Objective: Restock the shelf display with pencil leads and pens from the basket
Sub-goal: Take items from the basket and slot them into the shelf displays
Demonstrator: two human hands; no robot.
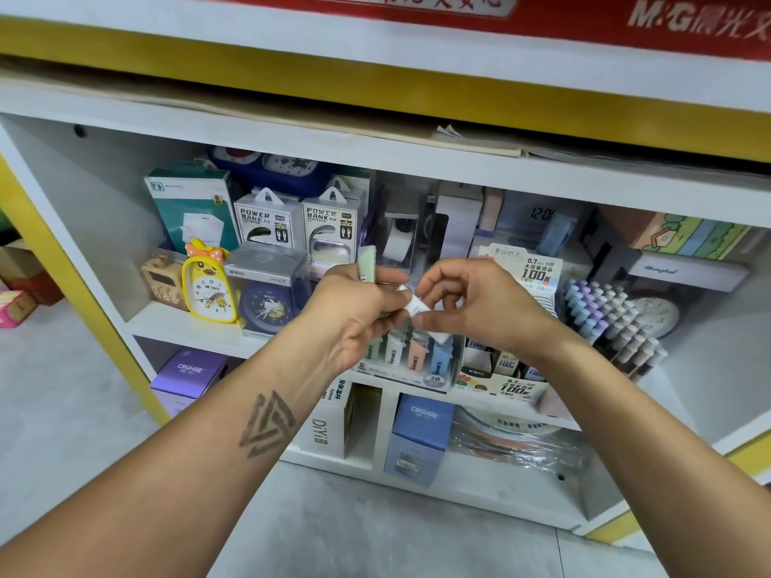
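Both hands meet in front of the middle shelf, just above the lead display box (411, 360) with its pastel cases standing in rows. The left hand (354, 310) is closed around a green lead case (367, 264), whose top pokes out at its 12 o'clock. The right hand (471, 306) pinches a white lead case (417, 304) between thumb and fingertips, at the left hand's 3 o'clock. These cases look light, stiff and smooth (likely slippery plastic, with brittle leads inside), so a firm pinch on the flat sides seems best. The pens (613, 323) stand at 3 o'clock.
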